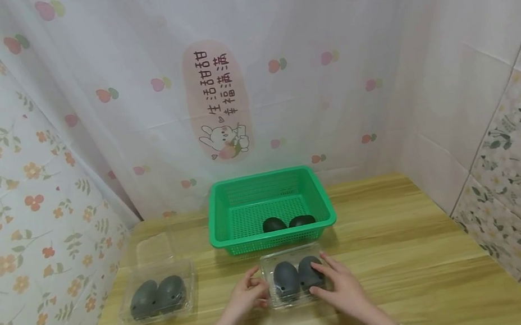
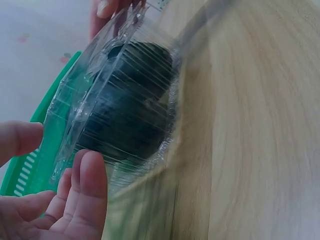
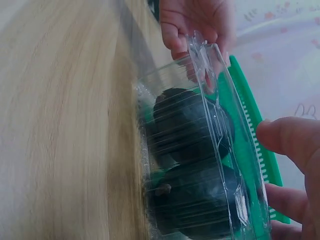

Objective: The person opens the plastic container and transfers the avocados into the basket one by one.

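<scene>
A clear plastic clamshell box (image 1: 276,303) sits in front of me with its lid down over two dark avocados (image 1: 286,279). My left hand (image 1: 248,294) is at the box's left side, thumb apart from the fingers; in the left wrist view its fingertips (image 2: 93,172) are close to the box's edge. On the right side my right hand (image 1: 344,290) spreads its thumb and fingers over the box's near right corner. In the right wrist view its thumb (image 3: 285,137) lies beside the lid's rim and the fingers are partly hidden.
Behind the box stands a green plastic basket (image 1: 274,235) with a few dark avocados (image 1: 273,224) inside. To the left, another clear clamshell box (image 1: 190,287) holds two avocados (image 1: 145,299), its lid (image 1: 154,250) folded back. Printed curtains (image 1: 281,102) surround the wooden table (image 1: 409,264).
</scene>
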